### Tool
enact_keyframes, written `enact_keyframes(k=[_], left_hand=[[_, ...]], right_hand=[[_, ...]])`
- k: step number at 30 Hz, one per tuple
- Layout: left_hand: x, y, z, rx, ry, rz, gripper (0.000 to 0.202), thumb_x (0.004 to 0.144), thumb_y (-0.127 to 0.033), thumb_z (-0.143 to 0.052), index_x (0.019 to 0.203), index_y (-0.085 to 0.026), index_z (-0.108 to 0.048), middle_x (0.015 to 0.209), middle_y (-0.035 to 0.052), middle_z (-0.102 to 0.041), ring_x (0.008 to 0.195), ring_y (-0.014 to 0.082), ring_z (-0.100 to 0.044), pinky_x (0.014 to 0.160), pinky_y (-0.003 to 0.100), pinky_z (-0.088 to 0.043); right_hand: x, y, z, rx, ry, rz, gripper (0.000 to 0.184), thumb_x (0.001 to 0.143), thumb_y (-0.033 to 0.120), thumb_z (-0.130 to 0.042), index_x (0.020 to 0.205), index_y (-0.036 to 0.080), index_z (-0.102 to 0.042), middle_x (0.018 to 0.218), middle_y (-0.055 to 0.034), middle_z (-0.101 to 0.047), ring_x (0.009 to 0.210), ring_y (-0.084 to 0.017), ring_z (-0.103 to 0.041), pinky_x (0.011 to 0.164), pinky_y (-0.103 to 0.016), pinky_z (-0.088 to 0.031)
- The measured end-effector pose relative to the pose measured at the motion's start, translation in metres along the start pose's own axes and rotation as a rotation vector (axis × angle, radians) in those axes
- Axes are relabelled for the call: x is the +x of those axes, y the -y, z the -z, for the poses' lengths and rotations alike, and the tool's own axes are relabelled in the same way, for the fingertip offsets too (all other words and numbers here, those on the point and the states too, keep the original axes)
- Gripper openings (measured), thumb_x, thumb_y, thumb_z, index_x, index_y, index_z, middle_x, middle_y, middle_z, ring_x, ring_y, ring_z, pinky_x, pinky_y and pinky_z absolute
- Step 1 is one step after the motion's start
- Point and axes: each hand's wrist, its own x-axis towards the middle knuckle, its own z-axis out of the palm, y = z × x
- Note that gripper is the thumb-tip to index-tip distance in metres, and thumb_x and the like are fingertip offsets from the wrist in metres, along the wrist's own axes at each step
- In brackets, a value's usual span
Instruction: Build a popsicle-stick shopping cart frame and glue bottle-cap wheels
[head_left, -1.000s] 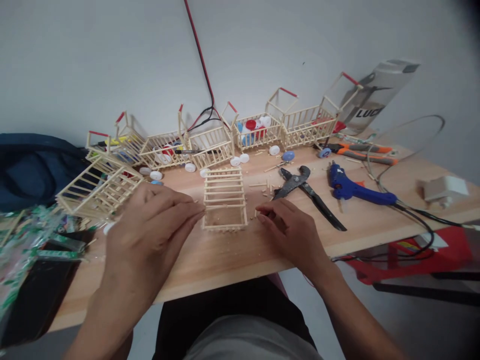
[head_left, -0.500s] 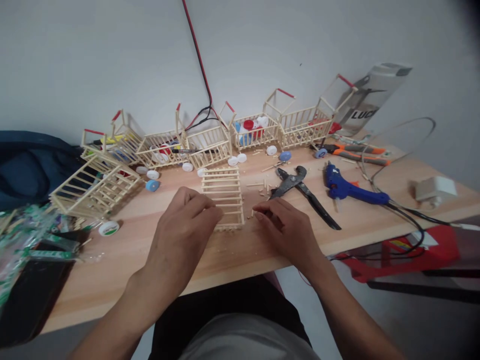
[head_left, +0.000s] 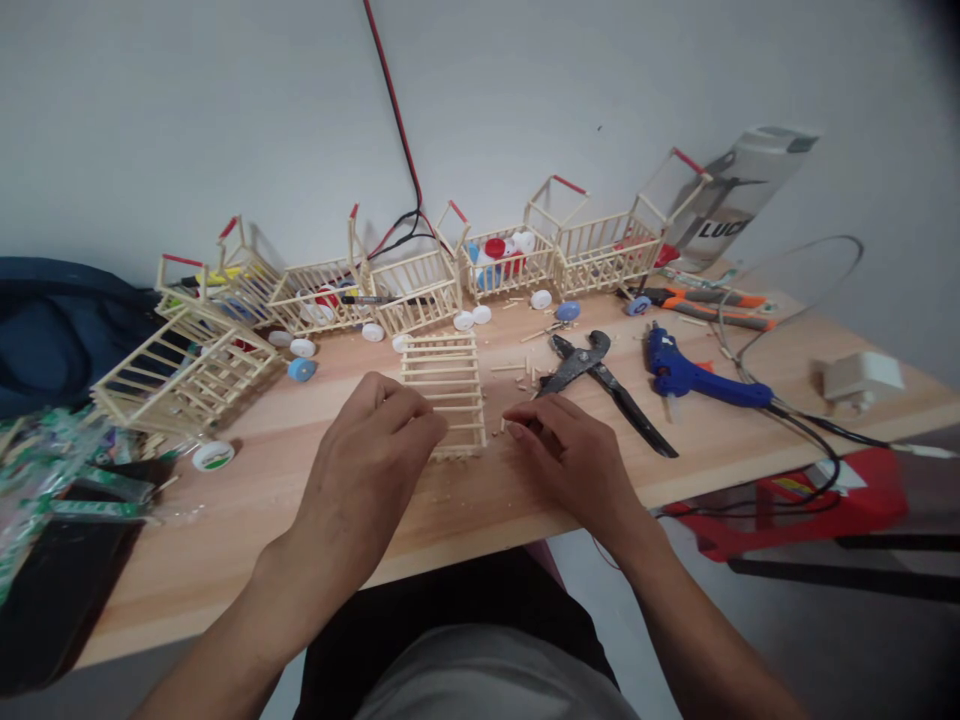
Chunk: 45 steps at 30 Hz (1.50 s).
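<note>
A flat ladder-like grid of thin wooden sticks (head_left: 444,380) lies on the wooden table (head_left: 247,520) in front of me. My left hand (head_left: 375,450) rests at the grid's near left edge, fingers curled and pinched on one of its sticks. My right hand (head_left: 566,450) lies just right of the grid, fingers curled down, pinching something small I cannot make out. Loose short stick pieces (head_left: 525,372) are scattered between the grid and black pliers (head_left: 600,385).
Several stick-built carts (head_left: 420,285) line the wall, some holding bottle caps; another (head_left: 180,375) lies tipped at left. A blue glue gun (head_left: 694,375), orange cutters (head_left: 712,305), white adapter (head_left: 859,378), loose caps (head_left: 214,455), a blue bag and plastic packets at left.
My left hand has moved right from beside the tipped cart to the grid's near left corner, uncovering a white cap. My right hand has barely moved.
</note>
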Motion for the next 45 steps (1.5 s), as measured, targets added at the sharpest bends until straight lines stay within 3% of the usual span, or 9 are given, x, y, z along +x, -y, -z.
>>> enact_keyframes(k=[24,45], left_hand=[[0.0035,-0.0018,-0.0017,0.051,0.09,-0.018,0.021,0.094,-0.015,-0.05,0.079,-0.018,-0.065,0.078,0.0049,-0.062,0.08,0.0208,-0.047,0.071,0.036,-0.042],[0.0032,-0.0012,-0.003,0.077,0.078,-0.018,0.018,0.091,-0.011,-0.052,0.079,-0.019,-0.064,0.08,0.0051,-0.063,0.081,0.0213,-0.048,0.07,0.036,-0.043]], right_hand=[[0.0,0.001,-0.0001,-0.01,0.013,-0.006,0.011,0.092,0.024,-0.055,0.094,0.022,-0.065,0.09,-0.0038,-0.068,0.083,-0.019,-0.063,0.073,-0.03,-0.048],[0.0,0.0009,0.0005,0.0,0.015,0.009,0.011,0.093,0.023,-0.055,0.094,0.022,-0.066,0.09,-0.0038,-0.068,0.083,-0.019,-0.063,0.074,-0.03,-0.048]])
